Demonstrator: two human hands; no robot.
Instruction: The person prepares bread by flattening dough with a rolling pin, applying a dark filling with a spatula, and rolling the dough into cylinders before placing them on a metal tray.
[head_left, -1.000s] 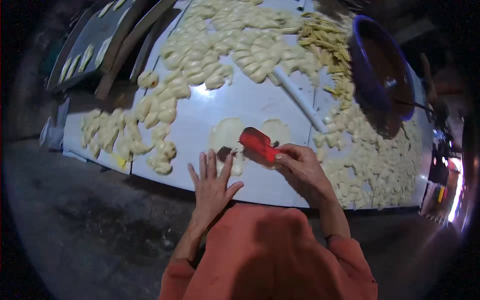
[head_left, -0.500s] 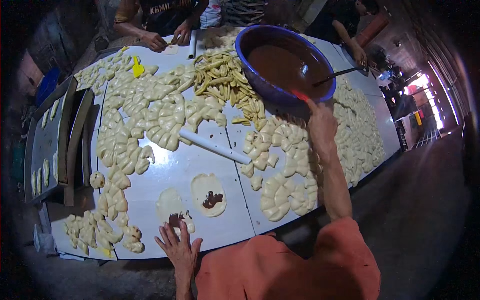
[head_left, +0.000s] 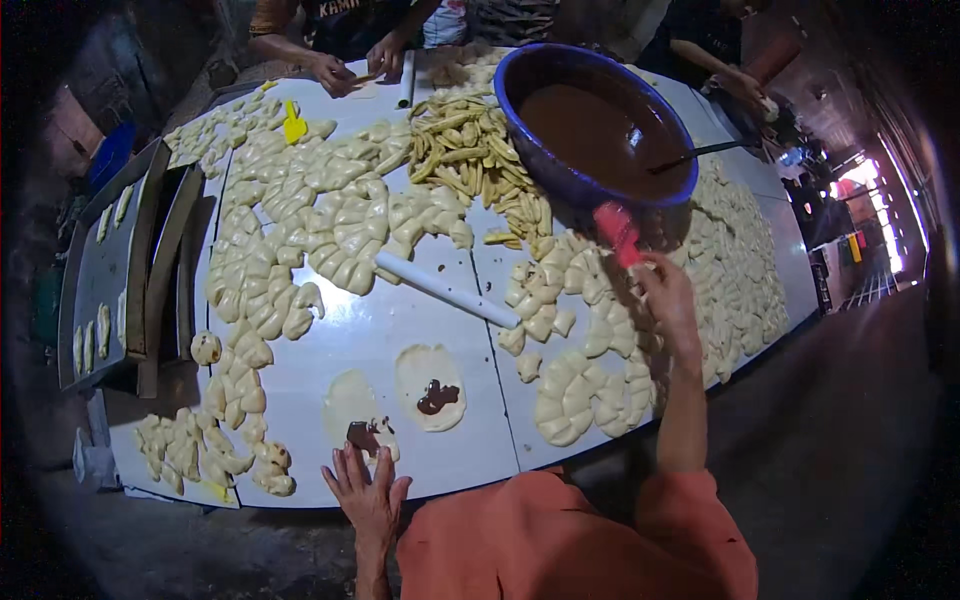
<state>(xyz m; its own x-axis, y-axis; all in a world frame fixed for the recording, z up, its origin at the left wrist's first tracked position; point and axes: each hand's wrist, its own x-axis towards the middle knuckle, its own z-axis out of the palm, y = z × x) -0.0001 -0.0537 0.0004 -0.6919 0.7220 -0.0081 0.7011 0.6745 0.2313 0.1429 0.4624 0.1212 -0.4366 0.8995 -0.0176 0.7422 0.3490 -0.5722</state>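
The right hand (head_left: pixel 664 290) is clamped on a red scoop (head_left: pixel 616 230) at the blue basin's (head_left: pixel 545 172) near side. The left hand (head_left: pixel 370 500), fingers apart, meets the left dough round's (head_left: pixel 347 400) near edge. Far left, pale lettering (head_left: pixel 342 9) crosses a dark shirt (head_left: pixel 345 32).

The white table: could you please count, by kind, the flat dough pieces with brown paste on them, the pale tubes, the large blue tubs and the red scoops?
Flat dough pieces with brown paste: 2
Pale tubes: 2
Large blue tub: 1
Red scoop, in the right hand: 1
Total: 6
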